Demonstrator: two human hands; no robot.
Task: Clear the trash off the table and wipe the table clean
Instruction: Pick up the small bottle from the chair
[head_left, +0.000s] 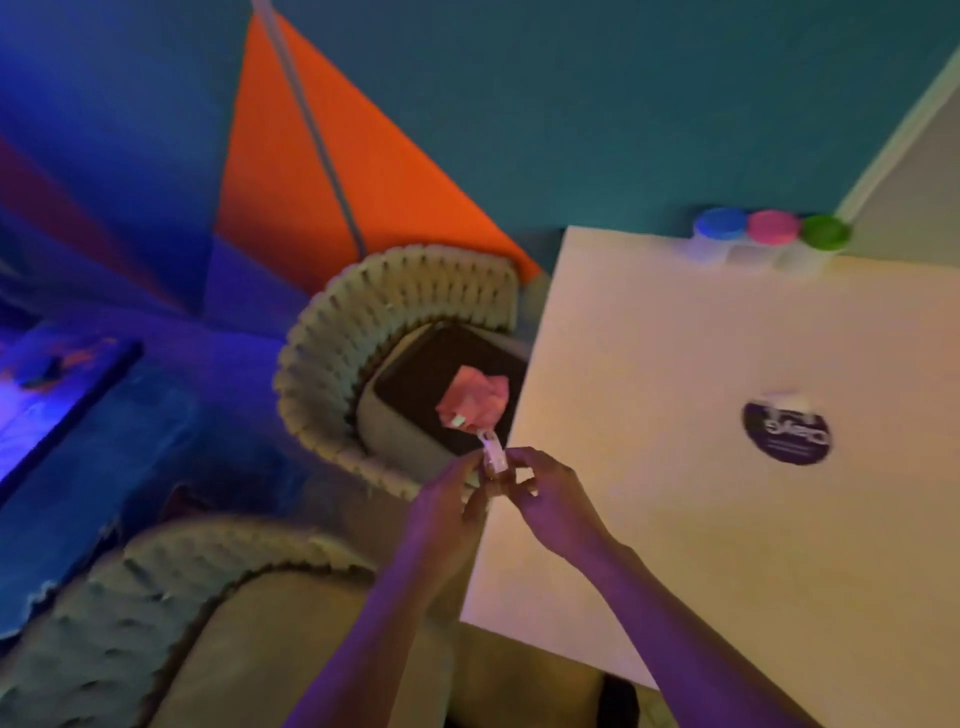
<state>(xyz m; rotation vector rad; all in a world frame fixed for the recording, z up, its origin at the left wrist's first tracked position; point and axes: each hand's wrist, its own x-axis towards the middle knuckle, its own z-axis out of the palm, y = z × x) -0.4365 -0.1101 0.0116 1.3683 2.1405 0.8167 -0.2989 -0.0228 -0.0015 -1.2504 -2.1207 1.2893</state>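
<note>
Your left hand (449, 491) and right hand (540, 491) together pinch a small pale scrap (492, 457) over the table (675, 519) edge. A bin (415, 415) holding pink paper (472, 402) sits on the chair (332, 343) beside it; three lidded jars (771, 236) and a dark round sticker (785, 432) remain on the table.

Dark round sticker (786, 430) lettering blurred; scrap (492, 457) between hands unidentifiable.

Dim room washed in blue-violet light from the left, warm glow on the surface (727, 364), motion blur softening everything, and wide-angle bending of lines toward the edges.
</note>
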